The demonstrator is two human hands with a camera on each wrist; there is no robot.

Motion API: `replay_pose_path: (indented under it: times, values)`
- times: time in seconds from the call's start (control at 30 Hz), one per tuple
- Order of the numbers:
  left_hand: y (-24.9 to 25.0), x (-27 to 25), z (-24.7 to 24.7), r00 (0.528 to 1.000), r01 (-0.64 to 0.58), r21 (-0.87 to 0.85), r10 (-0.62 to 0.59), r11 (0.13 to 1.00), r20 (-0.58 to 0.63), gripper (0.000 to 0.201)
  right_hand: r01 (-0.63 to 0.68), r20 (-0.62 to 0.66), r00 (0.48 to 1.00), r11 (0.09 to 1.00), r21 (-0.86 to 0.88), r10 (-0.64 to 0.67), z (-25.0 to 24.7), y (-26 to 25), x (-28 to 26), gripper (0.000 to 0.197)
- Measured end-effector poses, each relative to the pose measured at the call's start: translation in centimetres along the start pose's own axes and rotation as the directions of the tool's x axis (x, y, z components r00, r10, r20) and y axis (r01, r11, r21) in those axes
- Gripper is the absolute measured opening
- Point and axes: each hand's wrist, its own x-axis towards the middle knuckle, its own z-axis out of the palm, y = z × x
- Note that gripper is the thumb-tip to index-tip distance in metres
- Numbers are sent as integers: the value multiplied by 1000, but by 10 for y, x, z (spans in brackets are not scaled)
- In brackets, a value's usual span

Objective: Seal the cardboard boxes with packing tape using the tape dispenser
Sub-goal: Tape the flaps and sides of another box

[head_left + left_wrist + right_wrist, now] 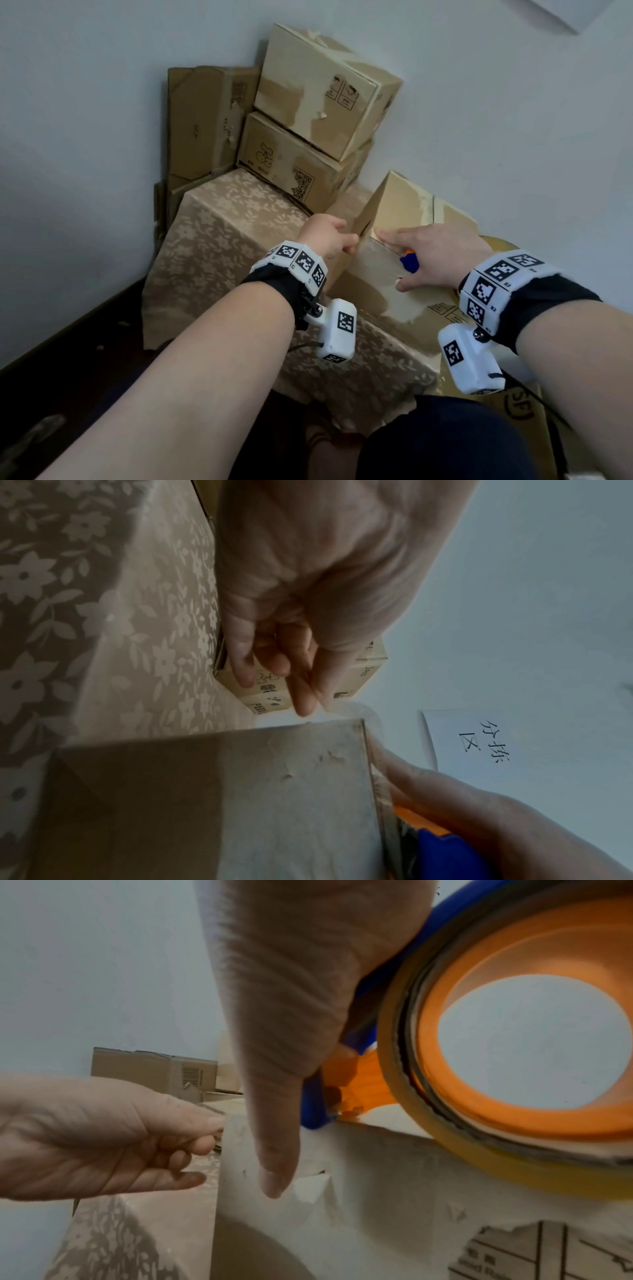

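Note:
A cardboard box [400,209] stands on a floral-covered table [222,246], its near face patched with old tape. My right hand [388,260] grips the blue and orange tape dispenser [409,263] on the box's top edge, index finger stretched along the edge and thumb pressed on the near face. In the right wrist view the dispenser's orange hub [428,1047] carries a yellowish tape roll [514,1175] that rests on the box [377,1191]. My left hand [351,244] is at the box's left corner, fingers curled, thumb and index pinching the clear tape end [359,711] there.
Two sealed boxes [318,92] [291,161] are stacked at the table's back against the wall corner. Flattened cardboard [202,120] leans behind them. A brown box marked "SF" [517,407] sits low on the right. A paper sign [479,739] hangs on the wall.

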Motion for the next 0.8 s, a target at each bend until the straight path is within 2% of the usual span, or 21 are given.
replay_pose_path:
  times: [0.07, 0.23, 0.4, 0.47, 0.53, 0.6, 0.7, 0.8]
  values:
    - [-3, 0, 1, 1000, 6, 3, -6, 1000, 21, 59, 5, -1, 1000, 1000, -1, -5, 1, -1, 0, 93]
    - [-1, 0, 3, 999, -2, 8, 2, 1000, 49, 53, -2, 11, 1000, 1000, -11, 2, 0, -1, 1, 92]
    - [-6, -1, -5, 997, -8, 232, -10, 973, 77, 60, -4, 17, 1000, 1000, -29, 4, 1, -1, 3, 93]
    - [-3, -3, -6, 996, -60, 319, 37, 946, 78, 50, 0, 21, 1000, 1000, -28, 1, 2, -1, 3, 93]
    - [4, -3, -5, 996, -92, 366, 80, 926, 47, 24, 0, 22, 1000, 1000, -30, 0, 1, -2, 3, 92]
    - [12, -4, -4, 996, -86, 255, 75, 963, 51, 27, -2, 25, 1000, 1000, -28, 3, 1, -2, 3, 92]
    - [19, -10, 0, 973, -5, -92, 26, 996, 230, 53, -7, 21, 1000, 1000, -20, 7, 2, -2, 4, 91]
    - [21, -15, 6, 941, 29, -151, 24, 988, 338, 67, -12, 19, 1000, 1000, -19, 12, 2, -2, 5, 91]
